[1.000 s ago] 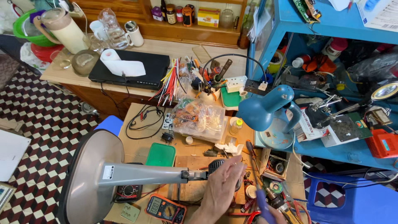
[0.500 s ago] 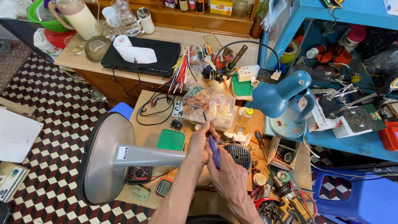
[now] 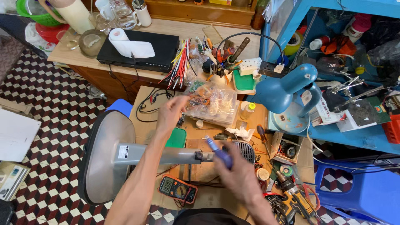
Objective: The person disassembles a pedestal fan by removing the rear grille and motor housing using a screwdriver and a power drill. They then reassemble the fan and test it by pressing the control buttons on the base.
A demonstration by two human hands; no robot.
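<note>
Checkered tile flooring (image 3: 46,104) surrounds a cluttered repair bench of cardboard-topped wood (image 3: 143,129), with blue shelving (image 3: 375,137) at three o'clock and a longer counter at twelve carrying a black player box (image 3: 162,48) and a paper roll (image 3: 129,43). Largest on the bench is a grey pedestal fan base (image 3: 104,154) lying on its side, its pole (image 3: 166,155) running toward the centre, where a dark round grille (image 3: 246,151) sits. A blue desk lamp (image 3: 287,89) stands at two o'clock. The fan looks partly dismantled; nothing shows reassembly begun, so most work seems left. The left hand (image 3: 173,112) reaches, fingers loosely spread and empty, toward a clear bag of small parts (image 3: 212,102) at twelve. The right hand (image 3: 239,177) is wrapped around a blue-handled screwdriver (image 3: 218,152) just above the pole's end. An orange multimeter (image 3: 178,189) lies at six.
</note>
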